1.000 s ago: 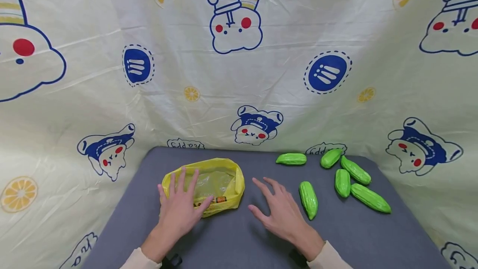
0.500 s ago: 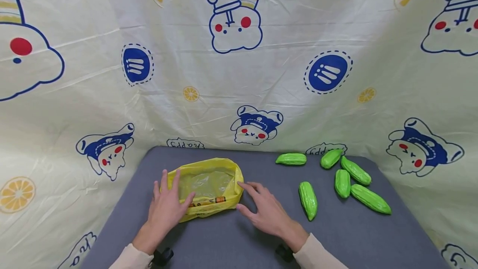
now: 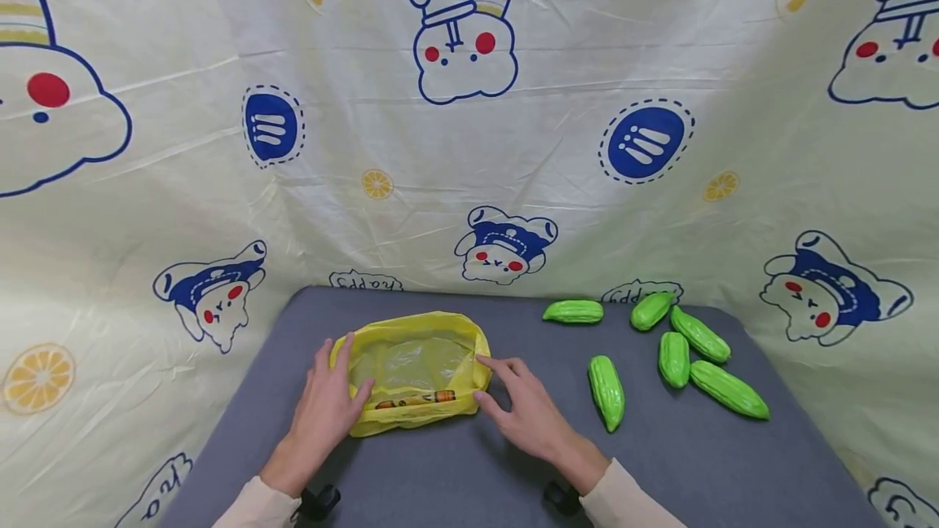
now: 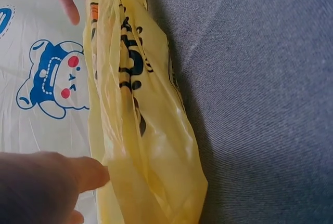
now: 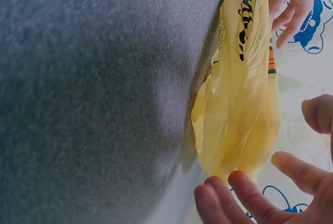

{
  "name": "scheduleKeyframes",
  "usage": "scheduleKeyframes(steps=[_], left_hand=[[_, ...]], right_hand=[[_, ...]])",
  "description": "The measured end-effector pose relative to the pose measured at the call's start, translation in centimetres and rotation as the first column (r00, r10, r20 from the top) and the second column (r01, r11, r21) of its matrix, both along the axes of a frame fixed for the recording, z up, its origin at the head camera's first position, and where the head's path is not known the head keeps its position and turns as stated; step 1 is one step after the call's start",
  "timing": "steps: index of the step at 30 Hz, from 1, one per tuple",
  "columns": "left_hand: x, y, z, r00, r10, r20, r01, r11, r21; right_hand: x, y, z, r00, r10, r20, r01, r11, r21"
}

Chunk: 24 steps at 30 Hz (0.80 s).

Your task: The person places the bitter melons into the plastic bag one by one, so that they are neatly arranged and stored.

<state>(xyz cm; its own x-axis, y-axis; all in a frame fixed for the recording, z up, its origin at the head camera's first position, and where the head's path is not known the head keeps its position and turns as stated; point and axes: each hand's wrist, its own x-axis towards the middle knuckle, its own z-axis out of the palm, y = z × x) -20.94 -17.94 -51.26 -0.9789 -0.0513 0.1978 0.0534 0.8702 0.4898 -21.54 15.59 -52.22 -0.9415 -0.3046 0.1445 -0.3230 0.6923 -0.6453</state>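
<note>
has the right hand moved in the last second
Yes: judged against the green vegetable nearest it, the right hand has moved left, toward the yellow bag.

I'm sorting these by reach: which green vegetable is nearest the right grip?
The green vegetable lying alone, immediately right of the right grip. Another lies near the back of the table, and the other four cluster farther right.

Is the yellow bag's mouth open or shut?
Open. In the head view, the rim of the yellow bag forms a wide loop, and its inside shows between the left hand and the right hand.
</note>
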Motion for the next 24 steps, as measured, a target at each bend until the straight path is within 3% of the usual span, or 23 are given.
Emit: scheduleKeyframes(steps=[8,17,24], left_hand=[[0.1,-0.1,-0.1,0.993,-0.072,-0.094,0.073,0.997,0.007],[-0.2,0.2,-0.2,0.988,-0.134,-0.072,0.134,0.991,0.007],[-0.4,0.7,-0.2,0.984,-0.172,-0.044,0.173,0.985,0.020]], right_hand=[[-0.2,0.6,-0.1,0.998,-0.067,0.008,0.068,0.996,-0.065],[-1.0,1.5,0.1,0.994,-0.110,-0.023,0.109,0.993,-0.040],[-1.6,2.3,0.0,0.996,-0.091,-0.018,0.091,0.996,0.000]])
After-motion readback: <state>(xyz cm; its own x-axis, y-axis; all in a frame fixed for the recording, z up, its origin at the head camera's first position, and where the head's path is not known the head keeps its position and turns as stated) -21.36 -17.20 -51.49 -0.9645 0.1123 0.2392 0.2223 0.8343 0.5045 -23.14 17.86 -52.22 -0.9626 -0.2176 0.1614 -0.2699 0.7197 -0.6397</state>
